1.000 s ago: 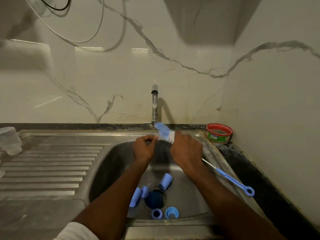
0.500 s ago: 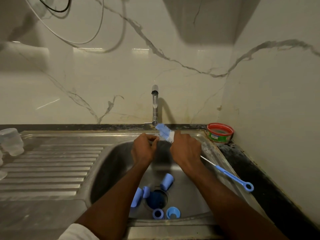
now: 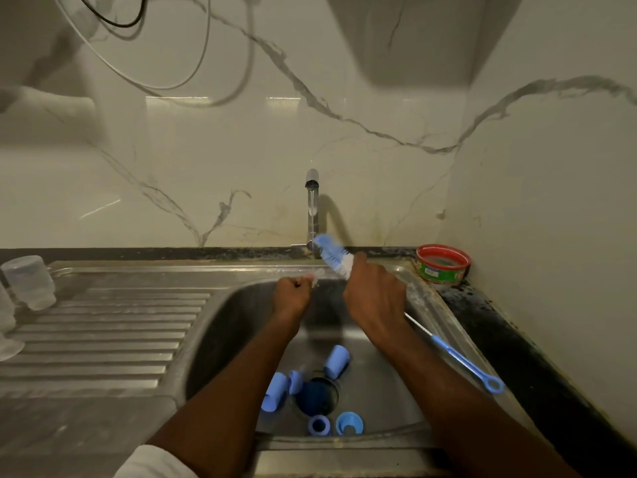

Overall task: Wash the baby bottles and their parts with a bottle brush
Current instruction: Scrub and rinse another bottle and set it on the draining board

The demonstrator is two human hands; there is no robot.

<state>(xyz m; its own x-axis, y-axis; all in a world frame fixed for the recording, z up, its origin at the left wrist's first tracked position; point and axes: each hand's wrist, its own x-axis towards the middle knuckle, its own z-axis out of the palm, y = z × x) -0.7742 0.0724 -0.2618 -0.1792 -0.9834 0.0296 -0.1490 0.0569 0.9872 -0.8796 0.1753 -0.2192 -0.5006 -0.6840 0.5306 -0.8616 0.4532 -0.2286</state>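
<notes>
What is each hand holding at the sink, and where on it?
Right hand grips the bottle brush on its stem just below the bristles. Left hand pinches a small clear part at one end; which part cannot be told.

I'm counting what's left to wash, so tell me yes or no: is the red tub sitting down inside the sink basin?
No. The red tub stands on the dark counter at the sink's back right corner, outside the basin.

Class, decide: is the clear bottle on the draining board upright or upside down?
Cannot tell for certain. The clear bottle stands vertical on the draining board, untipped, but which end is up is unclear.
</notes>
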